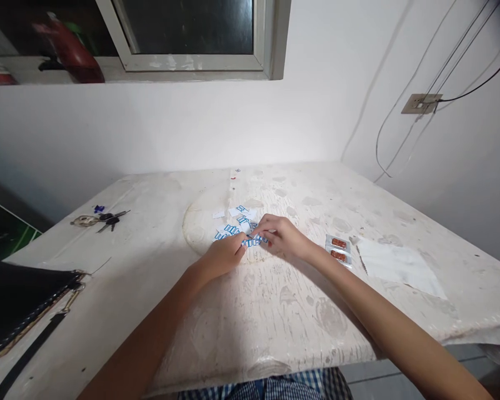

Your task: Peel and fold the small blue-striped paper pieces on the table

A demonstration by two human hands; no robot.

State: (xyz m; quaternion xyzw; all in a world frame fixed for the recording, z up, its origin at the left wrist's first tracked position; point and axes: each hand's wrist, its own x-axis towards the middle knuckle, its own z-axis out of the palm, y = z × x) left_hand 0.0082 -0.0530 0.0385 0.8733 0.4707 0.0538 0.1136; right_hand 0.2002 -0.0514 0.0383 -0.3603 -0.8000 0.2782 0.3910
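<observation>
Evidently, the handling work is under way but not finished, judging by the blue-edged pieces (232, 229), which lie as a loose, uneven cluster on the pale, patterned surface (291, 328). Directions are taken from this cluster, with 12 o'clock pointing away from the person. The left hand (228, 249) sits at about 8 o'clock, fingers curled and thumb drawn narrow at the pieces' near edge. The right hand (284, 236) comes in from 3 o'clock, its thumb and fingertips brought close together over the cluster. Whether either hand grips a piece cannot be told, as the fingers cover the spot. As for completion, the pieces are laid out flat and show their blue edges, yet no stack or finished arrangement is discernible. A white slip (218, 215) at 10 o'clock, with no blue edge visible, lies apart from the main group. An exact count of pieces dealt with or outstanding is not possible at this size. Between 3 and 4 o'clock, two blister packs (339, 256) and a white cloth (402, 268) lie well apart from the cluster, untouched by either hand.
</observation>
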